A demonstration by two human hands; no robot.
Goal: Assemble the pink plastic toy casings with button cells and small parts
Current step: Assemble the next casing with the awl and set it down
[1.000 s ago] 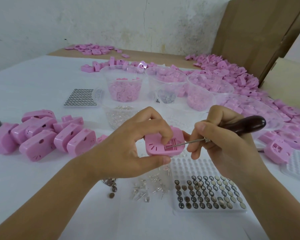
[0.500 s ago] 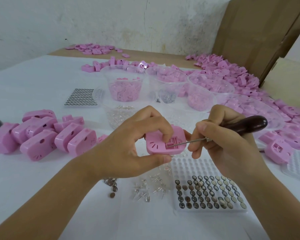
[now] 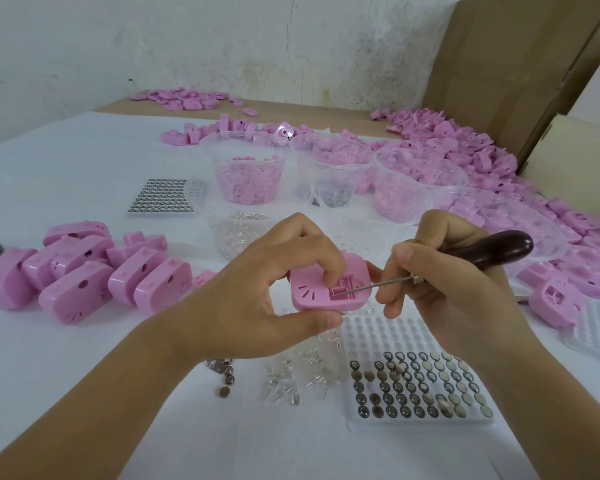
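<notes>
On the table (image 3: 66,174), our cell tray (image 3: 378,336) lies lower right, within reach. Our left hand (image 3: 257,289) grips a casing (image 3: 312,292) at frame centre, steadying it while our right hand (image 3: 440,282) pinches the awl (image 3: 499,247), probing its compartment.

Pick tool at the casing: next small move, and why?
Likely ease the pick tip slightly deeper: the right hand holds the pick with its tip in the open compartment of the pink casing, while the left hand grips the casing.
</notes>
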